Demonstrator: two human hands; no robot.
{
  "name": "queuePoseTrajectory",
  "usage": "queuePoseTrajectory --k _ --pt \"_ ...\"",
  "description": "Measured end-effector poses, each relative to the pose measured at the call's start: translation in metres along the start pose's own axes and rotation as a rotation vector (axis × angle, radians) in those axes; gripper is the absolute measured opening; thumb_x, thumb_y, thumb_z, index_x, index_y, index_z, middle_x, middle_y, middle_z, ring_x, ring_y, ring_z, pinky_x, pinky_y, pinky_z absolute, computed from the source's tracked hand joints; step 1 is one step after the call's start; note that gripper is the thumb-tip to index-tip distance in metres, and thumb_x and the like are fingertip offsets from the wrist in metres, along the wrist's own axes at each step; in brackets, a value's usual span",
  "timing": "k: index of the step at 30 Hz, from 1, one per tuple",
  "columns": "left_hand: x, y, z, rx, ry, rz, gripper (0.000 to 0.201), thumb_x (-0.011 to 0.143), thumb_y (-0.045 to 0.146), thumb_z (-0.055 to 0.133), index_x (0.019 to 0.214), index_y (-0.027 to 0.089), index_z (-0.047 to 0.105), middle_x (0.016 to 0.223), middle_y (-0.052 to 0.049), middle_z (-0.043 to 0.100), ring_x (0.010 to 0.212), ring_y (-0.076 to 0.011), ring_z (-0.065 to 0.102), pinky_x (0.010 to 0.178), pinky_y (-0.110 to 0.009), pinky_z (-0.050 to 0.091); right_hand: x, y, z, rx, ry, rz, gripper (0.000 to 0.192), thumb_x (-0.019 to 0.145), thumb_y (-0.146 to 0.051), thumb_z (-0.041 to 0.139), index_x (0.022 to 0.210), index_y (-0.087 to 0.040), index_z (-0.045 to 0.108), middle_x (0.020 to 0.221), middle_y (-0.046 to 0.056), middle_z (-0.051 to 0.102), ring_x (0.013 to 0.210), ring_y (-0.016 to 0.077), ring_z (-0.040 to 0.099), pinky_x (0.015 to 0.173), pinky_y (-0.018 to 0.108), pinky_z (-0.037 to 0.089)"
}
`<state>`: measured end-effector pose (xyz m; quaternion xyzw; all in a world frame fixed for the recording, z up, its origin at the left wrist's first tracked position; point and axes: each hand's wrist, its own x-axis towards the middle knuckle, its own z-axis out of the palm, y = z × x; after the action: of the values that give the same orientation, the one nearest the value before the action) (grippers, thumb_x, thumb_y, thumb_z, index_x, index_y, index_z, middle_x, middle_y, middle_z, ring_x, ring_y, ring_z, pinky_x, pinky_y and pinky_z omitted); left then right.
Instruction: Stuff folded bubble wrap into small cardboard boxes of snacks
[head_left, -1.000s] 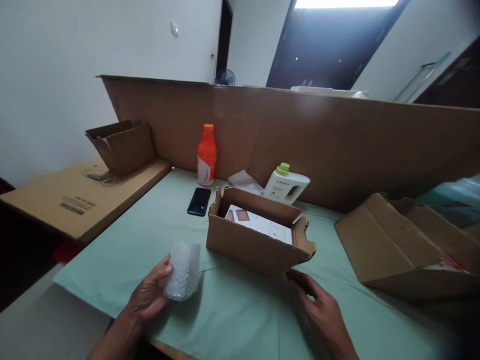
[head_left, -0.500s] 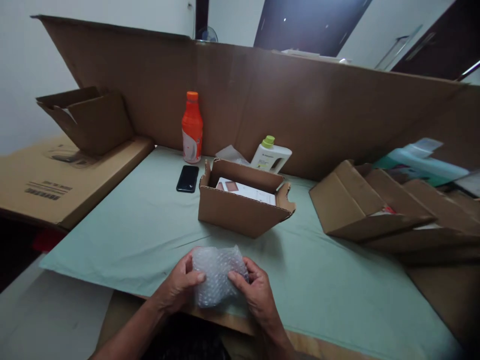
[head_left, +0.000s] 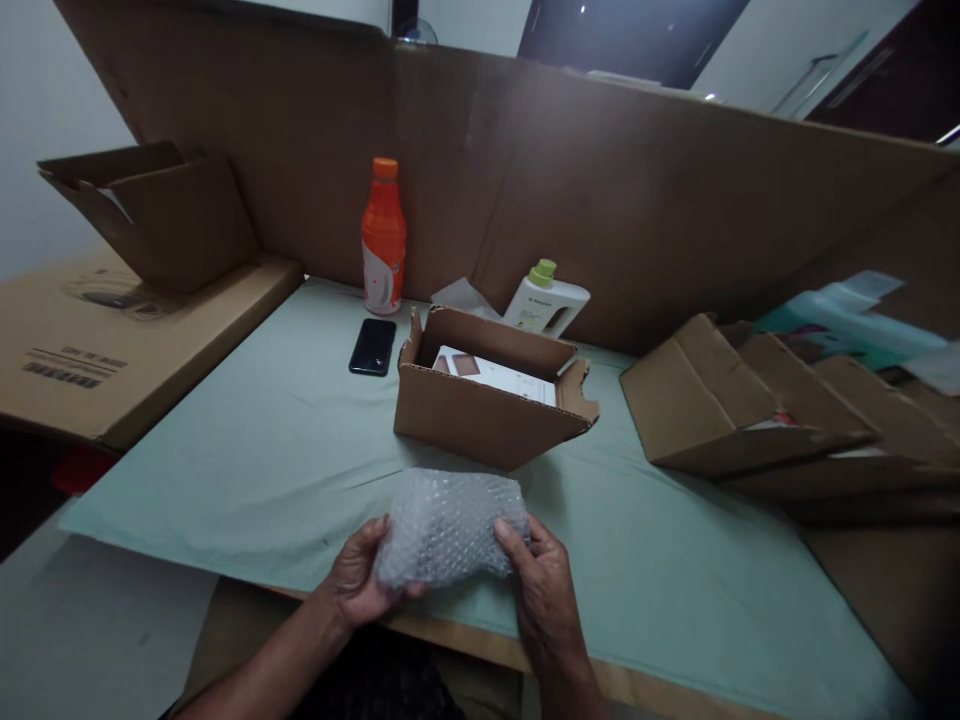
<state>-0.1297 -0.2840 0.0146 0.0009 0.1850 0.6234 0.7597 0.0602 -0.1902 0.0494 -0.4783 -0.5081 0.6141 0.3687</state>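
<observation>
A bundle of clear bubble wrap (head_left: 450, 525) is held over the near edge of the table. My left hand (head_left: 360, 580) grips its left end from below. My right hand (head_left: 544, 580) grips its right end, thumb on top. What the wrap encloses cannot be seen. Just behind it stands an open cardboard box (head_left: 484, 415) with a white printed sheet (head_left: 495, 375) inside.
A pale green sheet (head_left: 262, 450) covers the table. Behind the box are a black phone (head_left: 373, 346), an orange bottle (head_left: 383, 238) and a white jug with a green cap (head_left: 544, 300). A tall cardboard screen (head_left: 600, 190) closes the back. Folded cartons (head_left: 750, 400) lie right, more boxes (head_left: 150, 220) left.
A second ago only my left hand held the wrap at the left; my right hand has left the box and joined it, and the bundle now lies sideways at the middle.
</observation>
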Motion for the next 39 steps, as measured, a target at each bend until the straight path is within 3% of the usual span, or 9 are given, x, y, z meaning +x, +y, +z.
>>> queuePoseTrajectory --k 4,9,14,19,22,25,29,35,39 --pt "0.004 0.032 0.018 0.346 0.031 0.169 0.045 0.069 0.035 0.086 0.107 0.018 0.071 0.096 -0.005 0.074 0.081 -0.0180 0.069 0.073 -0.025 0.054 0.009 -0.003 -0.023 -0.091 0.080 -0.083 0.037 0.075 -0.050 0.081 0.094 -0.018 0.077 0.088 0.006 0.075 0.078 0.0209 0.065 0.073 0.030 0.053" --pt "-0.003 0.081 0.023 1.495 -0.037 0.735 0.035 0.080 0.015 0.067 0.114 0.023 0.067 0.115 -0.008 0.068 0.115 -0.0276 0.062 0.101 -0.042 0.049 0.020 -0.014 -0.050 -0.320 0.039 -0.488 0.009 0.084 -0.028 0.068 0.087 -0.023 0.075 0.109 0.008 0.074 0.105 0.0245 0.068 0.091 0.036 0.054" --pt "-0.027 0.120 -0.013 2.298 -0.070 0.958 0.042 0.076 -0.003 0.049 0.105 0.022 0.066 0.143 -0.012 0.057 0.142 -0.0341 0.043 0.110 -0.055 0.040 0.031 -0.006 -0.089 -0.952 -0.060 -0.811 0.047 0.076 -0.004 0.045 0.104 -0.026 0.076 0.143 0.007 0.059 0.140 0.0295 0.048 0.107 0.049 0.044" --pt "-0.045 0.103 -0.004 2.146 0.133 1.010 0.035 0.080 0.004 0.054 0.105 0.024 0.069 0.128 -0.011 0.067 0.128 -0.0326 0.056 0.102 -0.053 0.047 0.022 0.002 -0.116 -1.224 0.065 -0.757 0.054 0.086 -0.007 0.042 0.131 -0.025 0.064 0.149 0.011 0.055 0.138 0.0296 0.051 0.101 0.049 0.048" --pt "-0.030 0.063 0.032 1.931 -0.075 0.843 0.044 0.078 0.007 0.061 0.116 0.028 0.072 0.135 -0.009 0.066 0.134 -0.0360 0.052 0.114 -0.059 0.036 0.011 -0.006 -0.092 -1.124 0.101 -0.742 0.041 0.096 -0.020 0.046 0.132 -0.025 0.063 0.141 0.012 0.061 0.129 0.0288 0.058 0.103 0.048 0.049" --pt "-0.001 0.033 0.047 1.721 -0.245 0.577 0.052 0.076 0.010 0.067 0.124 0.028 0.070 0.138 -0.010 0.064 0.134 -0.0386 0.051 0.121 -0.062 0.024 0.008 0.000 -0.043 -1.077 -0.114 -0.752 0.037 0.098 -0.023 0.048 0.130 -0.025 0.066 0.140 0.011 0.062 0.128 0.0278 0.059 0.105 0.047 0.049" --pt "0.021 0.036 0.018 1.834 0.098 0.583 0.045 0.075 0.023 0.074 0.120 0.023 0.070 0.135 -0.015 0.062 0.129 -0.0406 0.049 0.117 -0.063 0.029 0.015 0.024 -0.015 -1.127 -0.254 -0.723 0.038 0.097 -0.027 0.055 0.133 -0.023 0.065 0.148 0.012 0.056 0.136 0.0303 0.053 0.106 0.048 0.048" --pt "0.000 0.058 -0.028 2.066 0.344 0.918 0.039 0.083 0.015 0.053 0.120 0.020 0.065 0.134 -0.016 0.057 0.126 -0.0332 0.053 0.104 -0.051 0.048 0.009 0.048 -0.085 -1.192 0.022 -0.646 0.039 0.103 -0.042 0.047 0.131 -0.024 0.067 0.142 0.011 0.061 0.132 0.0308 0.056 0.103 0.051 0.048" --pt "-0.018 0.064 -0.039 2.094 0.591 0.928 0.033 0.089 0.026 0.052 0.119 0.020 0.065 0.108 -0.011 0.067 0.103 -0.0307 0.061 0.091 -0.050 0.053 0.001 0.046 -0.117 -1.221 0.174 -0.556 0.043 0.101 -0.047 0.045 0.125 -0.021 0.070 0.138 0.014 0.064 0.129 0.0325 0.058 0.100 0.052 0.049"
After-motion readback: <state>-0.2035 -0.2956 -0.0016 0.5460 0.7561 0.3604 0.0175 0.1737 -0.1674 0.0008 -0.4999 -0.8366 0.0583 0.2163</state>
